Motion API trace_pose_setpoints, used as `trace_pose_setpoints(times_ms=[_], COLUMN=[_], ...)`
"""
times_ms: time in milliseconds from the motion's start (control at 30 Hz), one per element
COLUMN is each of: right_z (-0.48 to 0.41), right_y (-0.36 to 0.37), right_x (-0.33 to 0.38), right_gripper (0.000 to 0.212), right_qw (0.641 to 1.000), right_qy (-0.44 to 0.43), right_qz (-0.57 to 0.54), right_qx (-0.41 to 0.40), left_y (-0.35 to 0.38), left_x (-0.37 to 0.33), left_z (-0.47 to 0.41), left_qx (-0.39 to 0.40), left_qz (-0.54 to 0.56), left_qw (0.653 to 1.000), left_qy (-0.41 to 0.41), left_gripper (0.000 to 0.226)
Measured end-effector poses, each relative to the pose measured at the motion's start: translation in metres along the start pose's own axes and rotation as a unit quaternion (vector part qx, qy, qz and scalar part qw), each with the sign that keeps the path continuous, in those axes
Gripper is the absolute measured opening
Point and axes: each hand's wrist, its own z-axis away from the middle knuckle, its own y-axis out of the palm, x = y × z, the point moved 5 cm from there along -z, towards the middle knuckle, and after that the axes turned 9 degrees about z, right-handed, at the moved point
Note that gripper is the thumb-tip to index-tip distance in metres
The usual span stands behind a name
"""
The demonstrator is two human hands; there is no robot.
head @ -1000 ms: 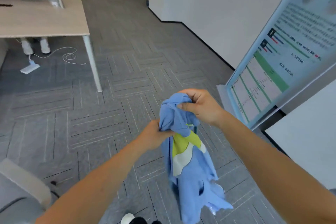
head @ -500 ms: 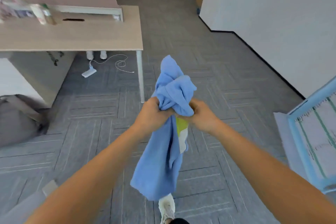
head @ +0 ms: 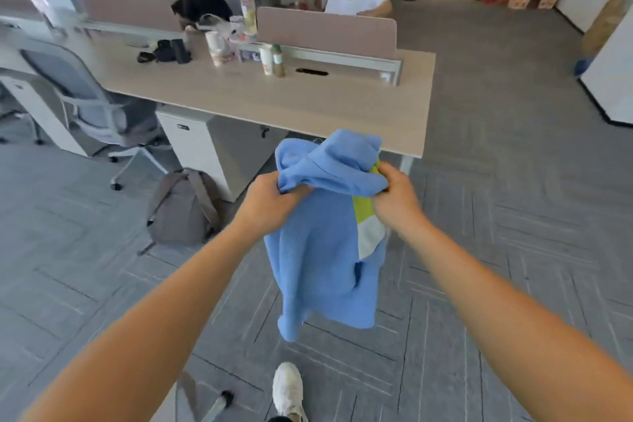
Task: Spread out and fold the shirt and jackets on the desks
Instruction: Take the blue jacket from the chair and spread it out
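**Blue jacket bunched in both grips, in front of the counter**

At the bottom centre of the frame I see a white shoe [head: 287, 387] on the grey carpet floor [head: 513, 250]. Both forearms reach in from the lower corners. My left grip [head: 270, 202] is curled tight into the upper left fold of the blue jacket [head: 322, 271]. My right grip [head: 397, 195] pinches the same bunched top edge on the right, just above a yellow-green and white patch. The jacket hangs crumpled from the two grips at mid-frame, off the floor, with a lump of cloth standing above my knuckles.

Left of centre, a grey backpack [head: 181, 209] sits on the floor just beside a white drawer cabinet [head: 198, 144]. Over the cabinet, the light wood counter [head: 308, 103] runs across the upper half of the frame, its near edge behind the jacket's top. A grey office chair [head: 85, 92] stands at the left. Bottles [head: 277, 60] and cups line a pink divider [head: 325, 32] on the counter's far side. Beyond it, at upper centre, a person in a white top [head: 356, 0] is seated.
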Motion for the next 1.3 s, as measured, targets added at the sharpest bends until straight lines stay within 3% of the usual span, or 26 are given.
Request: trace_pose_setpoints(times_ms=[133,300,400,500,633,767,900,967,1067,1167,1300], right_z=[-0.1,-0.208,-0.266,-0.322,-0.399,-0.49,-0.587,-0.627,-0.684,-0.744,-0.831], right_y=[0.029,0.043,0.059,0.092,0.112,0.107,0.125,0.133,0.129,0.113,0.1], right_x=[-0.001,0.014,0.015,0.009,-0.001,-0.032,-0.038,-0.031,-0.022,-0.01,0.004], right_gripper=[0.023,0.036,0.033,0.018,0.006,0.018,0.032,0.041,0.048,0.049,0.019], right_qw=[0.999,0.997,0.996,0.998,0.998,0.997,0.997,0.996,0.996,0.994,0.98], right_qy=[0.013,-0.011,-0.021,-0.022,-0.044,-0.052,-0.067,-0.082,-0.083,-0.103,-0.158], right_qz=[0.028,0.055,0.049,0.037,0.002,0.006,0.035,0.035,0.041,0.041,0.117], right_qx=[-0.037,-0.048,-0.071,-0.054,-0.052,-0.056,-0.004,0.007,-0.003,-0.016,-0.024], left_y=[-0.054,-0.109,-0.125,-0.125,-0.125,-0.133,-0.121,-0.119,-0.132,-0.137,-0.111], left_x=[0.026,0.045,0.046,0.045,0.049,0.055,0.065,0.064,0.045,0.008,-0.004], left_z=[-0.092,-0.193,-0.253,-0.311,-0.397,-0.492,-0.576,-0.617,-0.678,-0.749,-0.872], left_qx=[-0.003,0.054,0.021,-0.013,-0.042,-0.07,-0.093,-0.121,-0.163,-0.151,-0.071], left_qz=[0.052,0.087,0.113,0.101,0.061,0.019,-0.007,0.005,0.025,0.036,0.037], left_qw=[0.998,0.993,0.992,0.995,0.997,0.997,0.996,0.993,0.984,0.971,0.966], left_qy=[-0.03,-0.052,-0.043,-0.021,0.007,0.021,0.007,0.011,0.062,0.182,0.248], left_gripper=[0.037,0.031,0.039,0.015,0.02,0.018,0.028,0.02,0.014,0.019,0.021])
